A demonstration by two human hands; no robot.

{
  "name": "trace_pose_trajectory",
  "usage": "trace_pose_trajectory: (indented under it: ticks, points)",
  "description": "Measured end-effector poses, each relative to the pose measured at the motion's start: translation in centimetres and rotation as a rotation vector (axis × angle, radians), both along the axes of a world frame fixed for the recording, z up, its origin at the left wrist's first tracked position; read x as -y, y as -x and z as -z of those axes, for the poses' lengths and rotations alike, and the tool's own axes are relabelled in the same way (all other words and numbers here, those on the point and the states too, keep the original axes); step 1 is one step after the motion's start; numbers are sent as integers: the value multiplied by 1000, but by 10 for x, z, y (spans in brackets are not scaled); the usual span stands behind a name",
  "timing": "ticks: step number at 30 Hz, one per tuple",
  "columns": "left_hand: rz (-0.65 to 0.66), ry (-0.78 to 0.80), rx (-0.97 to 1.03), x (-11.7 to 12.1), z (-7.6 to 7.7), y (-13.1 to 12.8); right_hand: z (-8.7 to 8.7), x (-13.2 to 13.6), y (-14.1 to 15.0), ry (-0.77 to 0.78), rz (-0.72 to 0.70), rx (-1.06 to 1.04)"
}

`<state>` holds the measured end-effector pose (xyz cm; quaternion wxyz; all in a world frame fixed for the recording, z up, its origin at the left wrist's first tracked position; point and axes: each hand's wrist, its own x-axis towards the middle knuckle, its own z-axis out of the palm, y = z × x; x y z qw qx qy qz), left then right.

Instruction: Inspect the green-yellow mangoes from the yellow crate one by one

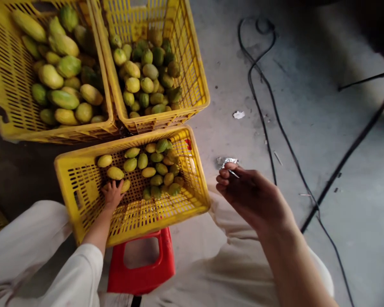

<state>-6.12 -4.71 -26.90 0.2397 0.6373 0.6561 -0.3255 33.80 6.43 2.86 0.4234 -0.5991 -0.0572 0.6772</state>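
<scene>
My left hand [113, 196] reaches down into the lower yellow plastic crate [196, 179]. Its fingers curl over a yellow oval fruit [125, 186], which is partly hidden beneath them. Just above that hand lie two loose yellow fruits, one [115, 173] close to the fingertips. Several more green and yellow oval fruits [156, 169] are gathered toward the crate's right side. My right hand [252, 196] is raised over the floor to the right of the crate, fingers bent inward. A thin, shiny sliver [233, 173] shows at its fingertips; the rest of it is hidden.
Two more yellow crates, one at left [6, 76] and one at right [195, 55], hold many similar fruits behind the lower crate. A red plastic stool [163, 260] stands under its near edge. Black cables [269, 85] and scraps of litter [239, 115] lie on the floor.
</scene>
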Motion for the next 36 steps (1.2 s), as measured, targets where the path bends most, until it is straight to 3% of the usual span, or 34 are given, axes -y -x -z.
trace_pose_trajectory:
  ticks: [6,10,15,21,28,36]
  points:
    - [98,107,53,-8,0,17,6,8,-4,4,1,-45]
    - [52,192,115,-11,-10,20,22,20,-17,53,46,-30]
    - [16,177,137,-2,-24,19,36,36,-21,84,28,-6]
    - [37,171,136,5,-27,17,38,47,5,111,-79,-40]
    - [144,126,180,10,-11,22,34,68,38,134,-101,-86]
    - [165,133,239,-6,-2,28,59,82,74,198,-126,-166]
